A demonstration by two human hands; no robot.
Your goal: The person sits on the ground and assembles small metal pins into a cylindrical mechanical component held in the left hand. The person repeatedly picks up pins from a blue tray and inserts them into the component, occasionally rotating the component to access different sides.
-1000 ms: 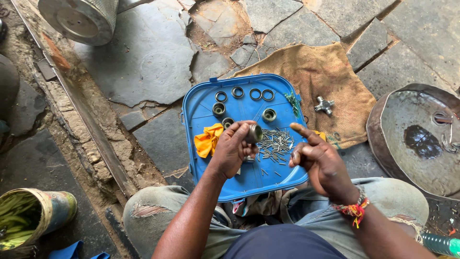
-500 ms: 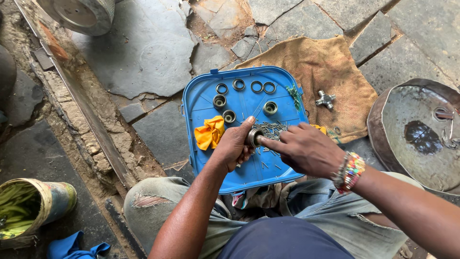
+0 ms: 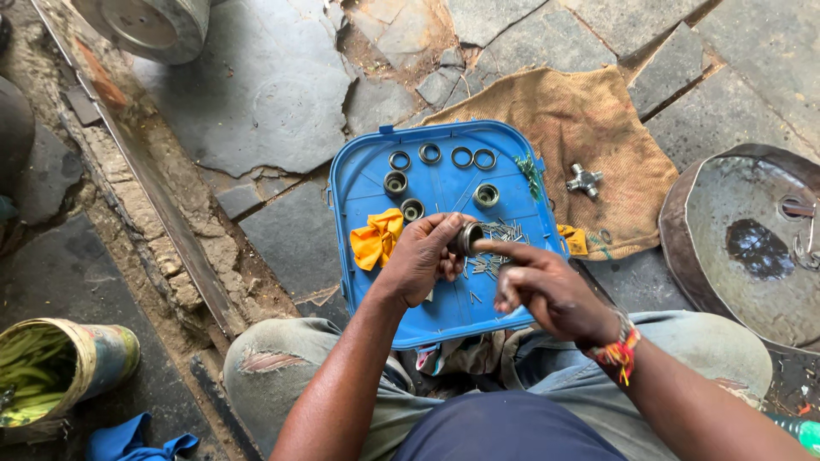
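My left hand (image 3: 421, 259) grips a small metal bearing cup (image 3: 471, 237) above a blue plastic tray (image 3: 444, 316) that rests on my knees. My right hand (image 3: 547, 290) is beside it, its index finger stretched out and touching the cup's open end. On the tray lie a heap of thin needle rollers (image 3: 495, 248), three more cups (image 3: 395, 183), several rings (image 3: 462, 157) along the far edge and a yellow cloth (image 3: 376, 239).
A brown sack cloth (image 3: 572, 119) on the stone floor carries a metal cross piece (image 3: 583, 180). A round metal pan (image 3: 752, 248) with dark oil sits at the right. A tin holding green stuff (image 3: 51, 376) stands at the lower left, a metal drum (image 3: 154, 26) at the top left.
My right hand went from apart to over the cup, then drew back a little with its index finger left on the cup's mouth. The left hand kept its hold.
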